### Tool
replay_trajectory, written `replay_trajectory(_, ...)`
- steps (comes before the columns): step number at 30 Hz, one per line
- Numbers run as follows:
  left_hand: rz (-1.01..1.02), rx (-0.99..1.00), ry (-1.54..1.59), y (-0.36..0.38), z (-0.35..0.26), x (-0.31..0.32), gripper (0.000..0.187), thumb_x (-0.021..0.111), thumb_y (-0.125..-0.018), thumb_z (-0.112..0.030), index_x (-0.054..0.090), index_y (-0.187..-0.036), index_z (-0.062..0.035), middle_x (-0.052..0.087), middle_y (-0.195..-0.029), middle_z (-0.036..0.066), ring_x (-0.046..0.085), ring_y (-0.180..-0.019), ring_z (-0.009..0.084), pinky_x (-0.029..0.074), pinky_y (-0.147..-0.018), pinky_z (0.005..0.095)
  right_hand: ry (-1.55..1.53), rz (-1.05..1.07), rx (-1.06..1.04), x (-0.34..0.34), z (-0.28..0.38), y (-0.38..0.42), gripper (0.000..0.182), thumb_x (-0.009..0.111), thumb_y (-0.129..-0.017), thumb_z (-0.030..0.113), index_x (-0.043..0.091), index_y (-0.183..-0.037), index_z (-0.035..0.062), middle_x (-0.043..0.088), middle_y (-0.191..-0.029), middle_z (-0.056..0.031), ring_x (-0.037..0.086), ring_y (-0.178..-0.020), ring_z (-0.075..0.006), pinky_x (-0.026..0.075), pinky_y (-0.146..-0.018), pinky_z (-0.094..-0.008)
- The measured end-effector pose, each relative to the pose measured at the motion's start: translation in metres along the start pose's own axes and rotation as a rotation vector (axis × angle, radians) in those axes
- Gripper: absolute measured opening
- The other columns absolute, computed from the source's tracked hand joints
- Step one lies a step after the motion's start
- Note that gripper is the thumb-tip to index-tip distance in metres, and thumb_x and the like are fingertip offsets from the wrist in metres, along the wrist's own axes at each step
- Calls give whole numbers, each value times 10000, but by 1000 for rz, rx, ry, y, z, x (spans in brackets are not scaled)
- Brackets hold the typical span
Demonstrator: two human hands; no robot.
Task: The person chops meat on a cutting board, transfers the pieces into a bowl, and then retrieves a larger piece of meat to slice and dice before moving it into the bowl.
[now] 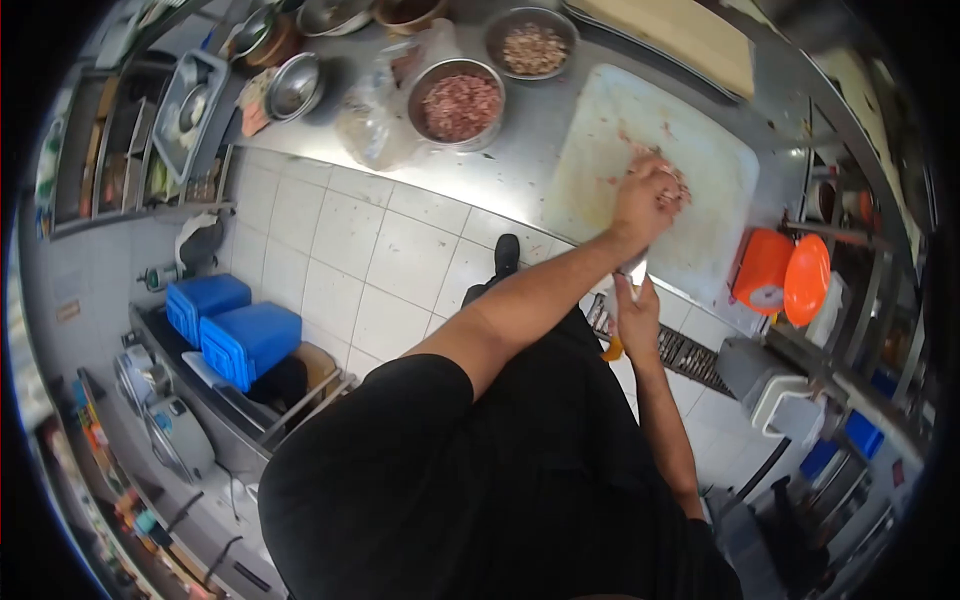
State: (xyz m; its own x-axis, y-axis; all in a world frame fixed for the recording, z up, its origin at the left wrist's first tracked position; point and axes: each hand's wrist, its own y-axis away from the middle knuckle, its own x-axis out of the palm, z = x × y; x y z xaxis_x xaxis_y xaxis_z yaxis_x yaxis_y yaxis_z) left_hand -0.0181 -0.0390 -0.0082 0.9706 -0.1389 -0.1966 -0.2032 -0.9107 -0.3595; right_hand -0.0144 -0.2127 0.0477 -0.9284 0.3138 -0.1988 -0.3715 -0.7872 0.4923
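My left hand [652, 193] is over the large white cutting board [715, 160], its fingers curled down onto pieces of raw meat [680, 183]. Part of the meat is hidden under the fingers. My right hand [637, 315] is at the board's near edge, closed around a knife [634, 268]. The knife's broad metal blade shows just below my left wrist, and a yellow end, perhaps of its handle, sticks out beneath the right hand. Small red scraps are scattered on the board beyond the left hand.
Left of the board stand a steel bowl of chopped red meat [460, 103], a bowl of paler pieces [533, 50] and a clear plastic bag [375, 125]. An orange scale [763, 270] sits at the right. Blue bins [250, 340] are on the lower left.
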Motion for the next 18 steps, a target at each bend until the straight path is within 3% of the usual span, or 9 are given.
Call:
replay_trajectory(6, -242, 89, 45, -50, -30, -70, 306, 755, -695, 50, 724, -970, -80, 628, -1264, 133, 612, -1230, 353, 509, -1053, 424, 191, 4, -215, 27, 55, -1, 251, 672, -1064, 247, 609, -1149, 18, 660, -737, -84, 604, -485, -150, 479, -428, -316)
replay_trajectory(9, -325, 126, -17, -77, -30, -136, 324, 724, -717, 64, 728, -1002, -88, 627, -1278, 125, 624, -1222, 303, 516, -1047, 393, 272, 131, -213, 60, 98, -8, 305, 692, -1047, 284, 597, -1136, 8, 685, -733, -155, 668, -510, -215, 525, -497, -378)
replay_trajectory(11, -425, 118, -95, -93, -18, -180, 309, 711, -736, 71, 730, -1002, -85, 630, -1279, 118, 628, -1223, 281, 527, -1033, 378, 330, 191, -466, 87, 92, -34, 351, 691, -1043, 324, 581, -1095, -6, 672, -709, -172, 673, -512, -234, 543, -538, -396)
replay_trajectory(13, -481, 85, -180, -108, 2, -221, 243, 710, -798, 46, 739, -1006, -77, 646, -1261, 112, 656, -1168, 271, 537, -1017, 365, 323, 336, -269, 108, 125, -36, 382, 690, -1052, 338, 583, -1137, -19, 640, -714, -116, 628, -513, -171, 528, -501, -348)
replay_trajectory(14, -523, -15, -160, -115, 22, -236, 223, 726, -804, 17, 742, -1009, -70, 660, -1253, 119, 678, -1128, 274, 540, -1010, 359, 317, 408, -167, 113, 136, -38, 399, 689, -1056, 345, 584, -1158, -26, 625, -716, -88, 606, -513, -139, 521, -482, -324)
replay_trajectory(15, -536, 29, -288, -120, 45, -251, 200, 791, -816, -49, 743, -1010, -56, 679, -1222, 142, 690, -1089, 300, 550, -983, 382, 312, 452, -152, 116, 126, -46, 440, 676, -1061, 376, 575, -1174, -38, 614, -734, -99, 605, -501, -147, 510, -468, -313)
replay_trajectory(17, -324, -31, -546, -125, 76, -276, 376, 879, -843, -282, 733, -1066, -16, 686, -1173, 220, 661, -1133, 421, 529, -1004, 488, 313, 471, -74, 102, 125, -41, 417, 683, -1050, 360, 558, -1129, -30, 626, -706, -133, 637, -506, -189, 512, -488, -354)
replay_trajectory(18, -186, -102, -593, -127, 84, -281, 499, 842, -884, -412, 743, -1172, -17, 695, -1221, 253, 649, -1173, 459, 512, -1034, 506, 317, 464, -28, 89, 123, -37, 407, 687, -1044, 352, 549, -1106, -26, 633, -692, -151, 653, -508, -210, 512, -498, -374)
